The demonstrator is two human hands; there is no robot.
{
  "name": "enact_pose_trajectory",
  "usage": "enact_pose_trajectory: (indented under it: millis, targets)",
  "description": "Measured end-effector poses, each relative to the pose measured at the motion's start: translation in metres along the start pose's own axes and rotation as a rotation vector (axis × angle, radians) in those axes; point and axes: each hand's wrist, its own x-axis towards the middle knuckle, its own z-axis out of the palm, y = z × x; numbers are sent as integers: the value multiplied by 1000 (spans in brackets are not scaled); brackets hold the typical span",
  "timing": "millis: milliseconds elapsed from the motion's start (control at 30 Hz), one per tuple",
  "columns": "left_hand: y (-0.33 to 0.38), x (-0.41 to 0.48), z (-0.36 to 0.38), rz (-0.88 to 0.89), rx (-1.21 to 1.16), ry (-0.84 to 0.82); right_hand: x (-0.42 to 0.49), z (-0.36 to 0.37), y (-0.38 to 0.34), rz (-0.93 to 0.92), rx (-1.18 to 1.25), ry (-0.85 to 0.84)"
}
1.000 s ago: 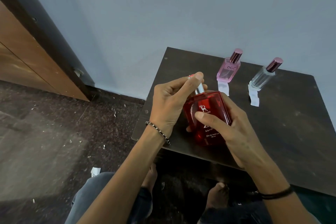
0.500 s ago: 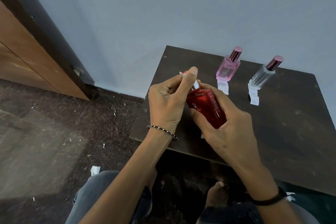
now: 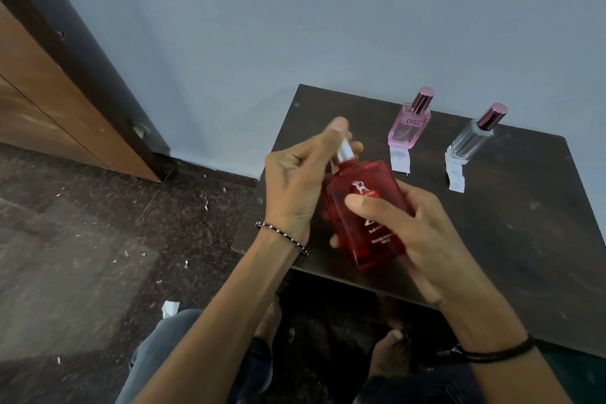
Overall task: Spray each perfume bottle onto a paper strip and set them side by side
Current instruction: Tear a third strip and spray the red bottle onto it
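Observation:
A square red perfume bottle (image 3: pixel 364 207) is held tilted above the near left part of the dark table (image 3: pixel 511 239). My right hand (image 3: pixel 416 239) grips its body from the right, thumb across the label. My left hand (image 3: pixel 295 184) curls at the bottle's neck, index finger over the silver spray head (image 3: pixel 344 154). Farther back stands a pink bottle (image 3: pixel 409 128) with a white paper strip (image 3: pixel 400 159) in front of it. To its right a clear bottle (image 3: pixel 472 141) stands beside its own strip (image 3: pixel 456 175). Whether my left hand also holds a strip is hidden.
The table stands against a pale blue wall. A wooden door (image 3: pixel 49 102) with a dark frame is at the left. Paper scraps (image 3: pixel 170 308) lie on the speckled floor. My knees and bare feet (image 3: pixel 390 351) are below the table's near edge.
The red bottle has turned from edge-on to label-up in my right hand. My left index finger has stayed over the spray head.

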Motion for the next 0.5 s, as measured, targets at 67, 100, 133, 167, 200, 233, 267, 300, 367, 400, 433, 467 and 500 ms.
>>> enact_pose_trajectory:
  millis: [67,100,133,167,200,233,267,300,367,400,433,467,500]
  targets:
    - [5,9,-9,-3,-40,63,-4,-7,-2,42,61,-86]
    - [7,12,-13,16,-39,80,-6,-10,-2,50,57,-105]
    - [9,14,-16,34,-33,77,-6,-11,-1,49,38,-109]
    - [10,14,-16,40,-23,59,-5,-12,0,43,21,-107]
    - [9,12,-15,28,-9,35,-4,-12,1,36,15,-104]
    - [6,11,-13,5,9,16,-2,-12,2,32,24,-99]
    - [4,9,-11,-16,22,1,-1,-11,2,31,47,-94]
    - [3,8,-10,-32,28,-9,0,-11,3,32,80,-93]
    - [3,10,-9,-56,19,-25,1,-13,5,59,195,-110]
    - [3,10,-10,-67,16,-33,1,-14,5,77,277,-137]
    - [3,11,-10,-78,16,-42,1,-15,5,90,361,-177]
    - [3,11,-10,-93,18,-53,2,-16,5,93,427,-220]
    - [3,11,-11,-111,19,-65,3,-18,6,90,472,-250]
